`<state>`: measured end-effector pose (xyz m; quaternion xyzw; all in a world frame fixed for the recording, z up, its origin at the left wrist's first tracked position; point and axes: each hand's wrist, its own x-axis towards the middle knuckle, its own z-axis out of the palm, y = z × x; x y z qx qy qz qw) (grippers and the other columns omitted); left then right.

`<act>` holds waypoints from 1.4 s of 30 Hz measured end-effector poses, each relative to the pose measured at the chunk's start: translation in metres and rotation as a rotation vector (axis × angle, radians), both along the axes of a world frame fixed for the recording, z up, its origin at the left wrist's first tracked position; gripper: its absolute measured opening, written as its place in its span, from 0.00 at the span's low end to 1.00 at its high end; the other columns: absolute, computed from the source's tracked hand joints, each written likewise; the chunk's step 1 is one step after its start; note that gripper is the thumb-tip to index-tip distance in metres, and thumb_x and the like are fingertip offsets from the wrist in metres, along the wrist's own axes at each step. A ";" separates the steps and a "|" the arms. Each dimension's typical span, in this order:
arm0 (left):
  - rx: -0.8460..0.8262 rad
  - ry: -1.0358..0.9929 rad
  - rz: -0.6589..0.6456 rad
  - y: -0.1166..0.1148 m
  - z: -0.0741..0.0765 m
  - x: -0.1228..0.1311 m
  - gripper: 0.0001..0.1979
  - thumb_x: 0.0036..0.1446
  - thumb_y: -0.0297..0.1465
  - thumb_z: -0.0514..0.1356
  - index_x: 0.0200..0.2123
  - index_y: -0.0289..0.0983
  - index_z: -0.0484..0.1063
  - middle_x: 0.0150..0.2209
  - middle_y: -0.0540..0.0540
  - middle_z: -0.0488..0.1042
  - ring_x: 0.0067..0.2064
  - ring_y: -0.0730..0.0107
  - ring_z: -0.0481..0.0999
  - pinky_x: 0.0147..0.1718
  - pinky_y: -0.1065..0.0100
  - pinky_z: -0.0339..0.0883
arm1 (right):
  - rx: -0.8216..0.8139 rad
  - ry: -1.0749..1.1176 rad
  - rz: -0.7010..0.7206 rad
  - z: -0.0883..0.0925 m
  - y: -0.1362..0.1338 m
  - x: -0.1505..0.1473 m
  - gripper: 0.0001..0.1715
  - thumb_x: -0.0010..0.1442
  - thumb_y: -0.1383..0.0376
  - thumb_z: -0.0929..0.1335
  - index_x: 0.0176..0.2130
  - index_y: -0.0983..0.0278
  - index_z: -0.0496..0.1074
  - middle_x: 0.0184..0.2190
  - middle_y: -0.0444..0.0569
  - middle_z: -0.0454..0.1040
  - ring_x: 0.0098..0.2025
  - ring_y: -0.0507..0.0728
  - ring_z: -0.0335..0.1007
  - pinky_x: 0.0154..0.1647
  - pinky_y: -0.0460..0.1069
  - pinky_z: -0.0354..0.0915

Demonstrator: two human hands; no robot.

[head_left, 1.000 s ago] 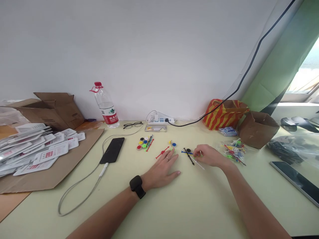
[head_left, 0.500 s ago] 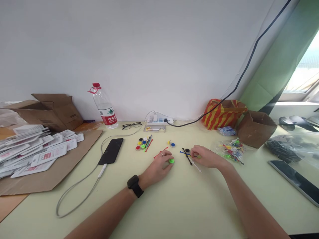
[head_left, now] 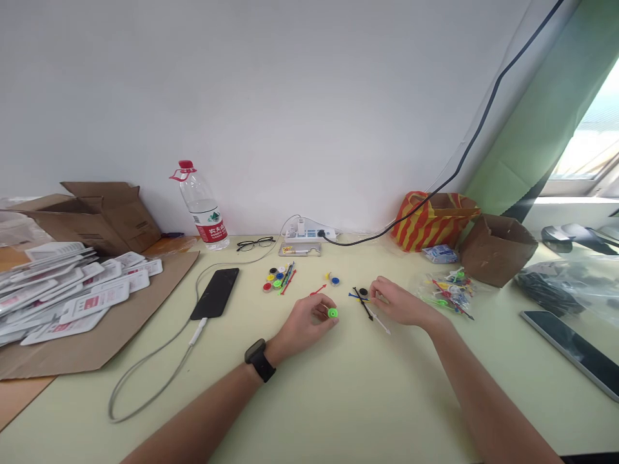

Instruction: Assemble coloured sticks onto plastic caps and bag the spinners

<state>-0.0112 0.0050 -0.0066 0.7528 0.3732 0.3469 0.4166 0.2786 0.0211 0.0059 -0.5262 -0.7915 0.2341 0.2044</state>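
Observation:
My left hand (head_left: pixel 305 322), with a dark watch on its wrist, pinches a small green round plastic piece (head_left: pixel 333 313) at its fingertips, just above the table. Partly behind those fingers lies a red arrow-tipped stick (head_left: pixel 318 290). My right hand (head_left: pixel 394 301) is curled closed, knuckles up, beside several thin plastic sticks; what its fingers hold, if anything, is hidden. Next to its fingertips are a black round piece (head_left: pixel 363 292), a black arrow-tipped stick (head_left: pixel 366 309) and a white one (head_left: pixel 382 323). A blue round piece (head_left: pixel 335 281) lies farther back.
Several coloured round pieces (head_left: pixel 276 283) and sticks form a group at left centre. A plugged-in phone (head_left: pixel 215 294), water bottle (head_left: pixel 209 222) and glasses (head_left: pixel 256 243) lie left. Rightward are a clear bag of pieces (head_left: pixel 452 296), a brown paper bag (head_left: pixel 498 251) and a tablet-like device (head_left: pixel 575 351).
My left hand has turned slightly, showing more of the green piece's face and drawing back from the red stick. A bit of green at my right fingertips no longer shows.

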 end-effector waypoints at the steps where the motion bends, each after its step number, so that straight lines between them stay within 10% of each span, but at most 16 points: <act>1: -0.032 -0.020 0.001 0.000 0.000 0.000 0.12 0.59 0.37 0.67 0.43 0.38 0.74 0.38 0.45 0.77 0.38 0.66 0.78 0.42 0.65 0.74 | 0.019 0.020 -0.009 0.002 0.000 -0.001 0.05 0.65 0.66 0.63 0.36 0.59 0.68 0.41 0.49 0.72 0.43 0.57 0.70 0.48 0.53 0.65; 9: -0.197 -0.147 0.017 -0.001 0.004 0.002 0.16 0.55 0.38 0.71 0.40 0.37 0.74 0.34 0.47 0.76 0.35 0.69 0.77 0.39 0.68 0.73 | -0.056 0.386 -0.074 0.020 -0.002 -0.010 0.13 0.69 0.53 0.63 0.39 0.59 0.64 0.32 0.43 0.70 0.26 0.52 0.58 0.27 0.48 0.57; 25: -0.312 -0.312 0.038 0.004 0.004 0.003 0.17 0.50 0.36 0.75 0.40 0.36 0.78 0.37 0.45 0.79 0.38 0.68 0.79 0.41 0.67 0.72 | -0.382 1.116 -0.022 0.023 -0.016 -0.055 0.18 0.62 0.54 0.73 0.48 0.59 0.70 0.36 0.46 0.75 0.32 0.52 0.67 0.38 0.50 0.64; 42: -0.284 -0.322 -0.008 0.005 0.003 0.004 0.16 0.53 0.37 0.74 0.43 0.36 0.80 0.42 0.41 0.82 0.44 0.57 0.83 0.48 0.57 0.75 | -0.236 0.825 0.205 0.007 -0.025 -0.077 0.17 0.65 0.64 0.70 0.53 0.57 0.66 0.41 0.46 0.70 0.39 0.54 0.75 0.44 0.54 0.70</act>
